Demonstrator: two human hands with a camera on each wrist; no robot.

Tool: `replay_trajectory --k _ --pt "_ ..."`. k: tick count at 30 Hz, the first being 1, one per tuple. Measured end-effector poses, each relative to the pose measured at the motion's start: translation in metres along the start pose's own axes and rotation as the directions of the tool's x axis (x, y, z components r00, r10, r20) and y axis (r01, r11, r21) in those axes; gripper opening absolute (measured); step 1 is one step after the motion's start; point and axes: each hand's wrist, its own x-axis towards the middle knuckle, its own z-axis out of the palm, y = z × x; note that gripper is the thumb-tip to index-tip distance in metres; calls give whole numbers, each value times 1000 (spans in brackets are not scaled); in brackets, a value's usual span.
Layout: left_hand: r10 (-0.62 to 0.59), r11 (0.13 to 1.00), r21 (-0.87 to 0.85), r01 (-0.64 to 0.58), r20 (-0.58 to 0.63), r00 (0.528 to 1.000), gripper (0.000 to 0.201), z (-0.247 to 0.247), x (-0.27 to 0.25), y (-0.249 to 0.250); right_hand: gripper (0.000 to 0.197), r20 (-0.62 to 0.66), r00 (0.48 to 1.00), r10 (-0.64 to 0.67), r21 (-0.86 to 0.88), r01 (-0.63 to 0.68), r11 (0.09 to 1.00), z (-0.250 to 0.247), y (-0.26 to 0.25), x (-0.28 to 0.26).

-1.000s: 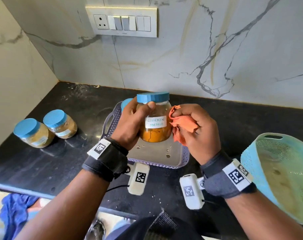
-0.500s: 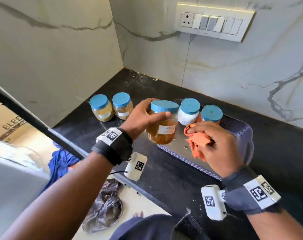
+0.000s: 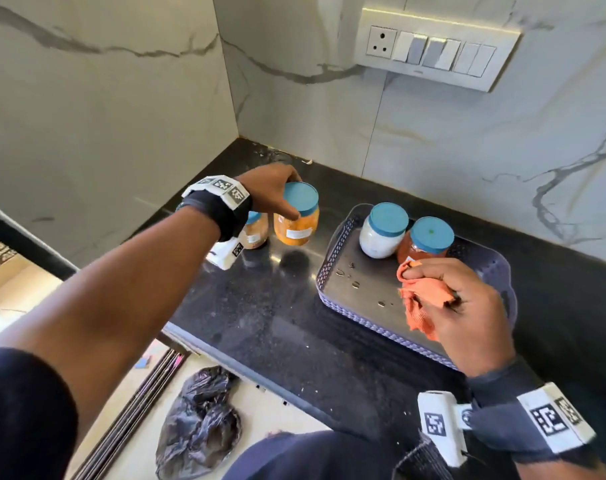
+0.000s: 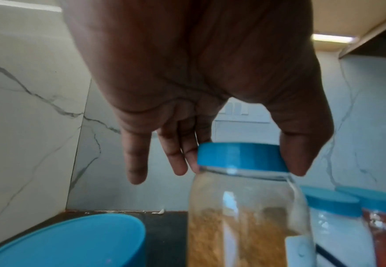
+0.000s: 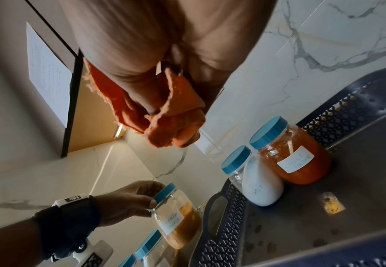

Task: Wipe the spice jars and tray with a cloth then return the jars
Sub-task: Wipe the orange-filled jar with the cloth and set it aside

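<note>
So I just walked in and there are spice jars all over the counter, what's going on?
A person is cleaning spice jars. Their left hand holds the chicken masala jar by its blue lid, just above the black counter beside other jars there. Their right hand holds an orange cloth over the grey tray, where the salt jar and chilli powder jar stand.
</note>
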Motion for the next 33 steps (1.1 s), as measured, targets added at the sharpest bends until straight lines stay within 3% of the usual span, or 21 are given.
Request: replay_trajectory --k 5,17,22,24,27,30,33 --pt "-13 996 94 4 92 996 78 14 29 -14 46 -2 999 46 -55 -46 997 -5 0 -2" --pt "-104 975 209 73 144 984 85 28 46 -26 41 -45 998 53 -82 -56 995 -5 7 -1" --pt "-177 954 277 116 206 962 113 23 43 -18 35 -75 993 89 -77 -95 993 -16 19 -6" --pt "-146 955 281 93 175 974 118 18 41 -7 35 -110 988 108 -59 -115 992 -23 20 -10" --pt "-16 964 266 8 27 999 111 17 37 21 41 -165 972 165 -30 -172 985 -34 25 -19" --pt "167 977 160 -144 -137 976 102 32 34 69 43 -223 948 227 2 -233 972 -47 34 -31" --pt "262 964 79 -253 -149 953 101 54 34 122 41 -248 940 236 16 -239 971 -58 43 -40"
